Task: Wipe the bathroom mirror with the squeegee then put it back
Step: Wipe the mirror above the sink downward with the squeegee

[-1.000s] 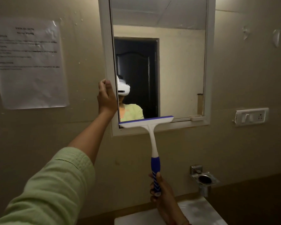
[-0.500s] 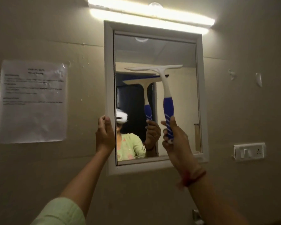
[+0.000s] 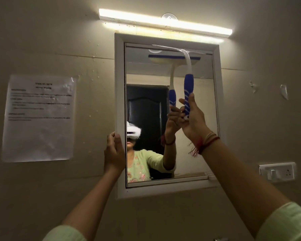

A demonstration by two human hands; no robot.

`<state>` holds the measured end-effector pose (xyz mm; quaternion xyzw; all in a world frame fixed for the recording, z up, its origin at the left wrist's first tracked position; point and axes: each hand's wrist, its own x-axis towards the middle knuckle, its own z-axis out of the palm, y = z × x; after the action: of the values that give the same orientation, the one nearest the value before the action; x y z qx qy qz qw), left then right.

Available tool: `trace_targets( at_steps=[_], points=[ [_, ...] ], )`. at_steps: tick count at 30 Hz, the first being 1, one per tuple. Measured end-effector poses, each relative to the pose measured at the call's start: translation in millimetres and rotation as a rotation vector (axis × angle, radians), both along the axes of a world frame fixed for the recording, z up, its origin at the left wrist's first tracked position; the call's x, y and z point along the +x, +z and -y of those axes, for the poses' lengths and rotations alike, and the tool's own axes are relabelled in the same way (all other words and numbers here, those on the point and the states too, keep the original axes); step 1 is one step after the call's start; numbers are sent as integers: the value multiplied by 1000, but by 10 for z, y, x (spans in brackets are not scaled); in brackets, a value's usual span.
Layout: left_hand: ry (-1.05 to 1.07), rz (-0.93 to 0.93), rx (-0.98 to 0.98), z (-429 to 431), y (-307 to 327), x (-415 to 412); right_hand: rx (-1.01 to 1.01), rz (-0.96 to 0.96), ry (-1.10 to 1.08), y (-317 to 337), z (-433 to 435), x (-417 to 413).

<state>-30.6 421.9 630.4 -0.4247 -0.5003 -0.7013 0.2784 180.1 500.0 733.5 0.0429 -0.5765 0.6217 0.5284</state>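
The bathroom mirror (image 3: 195,145) hangs on the wall in a white frame (image 3: 120,84). My right hand (image 3: 193,119) grips the blue handle of the squeegee (image 3: 188,87), whose white blade lies across the top of the glass, right of centre, just under the upper frame. The squeegee and my arm are reflected in the glass beside it. My left hand (image 3: 114,152) clasps the frame's left edge, low down, with the fingers wrapped around it.
A lit tube light (image 3: 165,21) runs above the mirror. A printed paper sheet (image 3: 39,117) is stuck to the wall on the left. A white switch and socket plate (image 3: 277,171) sits at the lower right. Bits of tape (image 3: 283,92) cling to the right wall.
My right hand has carried the squeegee from the mirror's bottom edge up to its top. The view has tilted upward, bringing the light into sight. My left hand stays on the frame.
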Motion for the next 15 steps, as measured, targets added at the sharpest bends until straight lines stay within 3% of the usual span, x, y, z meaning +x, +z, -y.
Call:
trace_targets(
  at_steps=[7, 15],
  points=[
    [-1, 4, 7, 7, 0, 3, 13, 64, 9, 13, -69, -39],
    [-9, 8, 10, 12, 4, 17, 43, 121, 0, -439, -258, -31]
  ],
)
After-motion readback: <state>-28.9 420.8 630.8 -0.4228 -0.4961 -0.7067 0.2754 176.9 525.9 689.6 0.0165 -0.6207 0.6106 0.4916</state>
